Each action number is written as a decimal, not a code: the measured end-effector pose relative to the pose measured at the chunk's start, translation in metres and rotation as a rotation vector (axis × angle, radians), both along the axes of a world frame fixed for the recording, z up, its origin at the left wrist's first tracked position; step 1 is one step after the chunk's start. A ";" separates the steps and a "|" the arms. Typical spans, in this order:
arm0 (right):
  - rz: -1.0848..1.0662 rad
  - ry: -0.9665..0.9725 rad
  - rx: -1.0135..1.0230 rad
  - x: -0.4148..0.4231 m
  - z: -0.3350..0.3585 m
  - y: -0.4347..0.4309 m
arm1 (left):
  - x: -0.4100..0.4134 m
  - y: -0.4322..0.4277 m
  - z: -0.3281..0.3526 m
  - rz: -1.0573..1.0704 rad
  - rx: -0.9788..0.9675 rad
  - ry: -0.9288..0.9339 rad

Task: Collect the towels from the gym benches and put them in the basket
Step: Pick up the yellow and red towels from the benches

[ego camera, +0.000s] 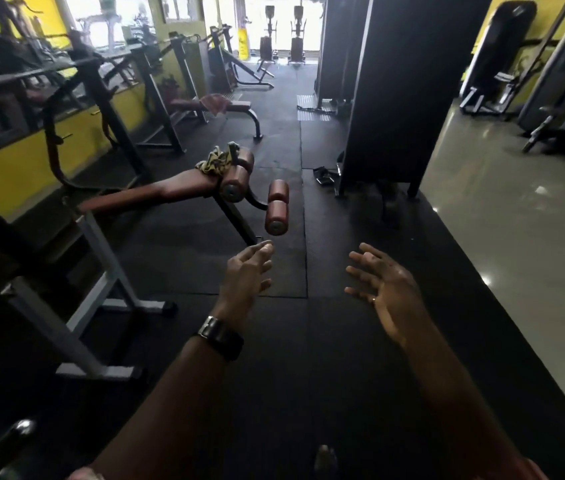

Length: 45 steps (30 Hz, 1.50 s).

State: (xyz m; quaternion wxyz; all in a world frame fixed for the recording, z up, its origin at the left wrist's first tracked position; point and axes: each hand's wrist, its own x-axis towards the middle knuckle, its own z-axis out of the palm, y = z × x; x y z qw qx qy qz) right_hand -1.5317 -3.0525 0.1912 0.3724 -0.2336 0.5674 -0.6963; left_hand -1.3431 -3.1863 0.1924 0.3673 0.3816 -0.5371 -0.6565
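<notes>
A crumpled yellow-green towel (212,162) lies at the top end of the near brown decline bench (156,192), next to its roller pads (277,206). Farther back, a reddish towel (214,102) drapes over a second bench (239,106). My left hand (247,278), with a watch on the wrist, is stretched forward with relaxed fingers and holds nothing; it is below and short of the roller pads. My right hand (383,284) is held out beside it, fingers spread, empty. No basket is in view.
Black and grey rack frames (101,278) line the left side along the yellow wall. A tall black machine column (392,98) stands ahead on the right, with handles on the floor at its foot. Black rubber matting runs forward; shiny tiled floor (516,220) lies to the right.
</notes>
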 end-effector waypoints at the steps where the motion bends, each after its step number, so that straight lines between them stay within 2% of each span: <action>1: 0.016 -0.004 -0.008 -0.015 -0.001 -0.020 | -0.013 -0.017 0.002 0.015 0.001 -0.010; 8: 0.088 -0.056 -0.020 -0.150 0.009 -0.190 | -0.119 -0.151 0.020 0.149 0.011 -0.050; 14: 0.189 -0.038 -0.023 -0.222 0.010 -0.318 | -0.187 -0.254 0.005 0.245 0.068 -0.056; 21: 0.256 0.044 -0.015 -0.308 -0.014 -0.490 | -0.280 -0.428 -0.027 0.269 0.082 -0.006; 25: 0.217 0.062 0.011 -0.365 -0.007 -0.595 | -0.339 -0.543 -0.017 0.267 0.113 0.021; 30: 0.209 0.070 0.018 -0.428 0.001 -0.702 | -0.410 -0.658 -0.001 0.224 0.111 0.004; 35: 0.239 0.074 0.042 -0.500 -0.018 -0.804 | -0.475 -0.767 -0.021 0.245 0.120 -0.034; 45: 0.376 -0.079 0.092 -0.642 -0.047 -1.021 | -0.577 -0.950 -0.062 0.518 0.195 -0.076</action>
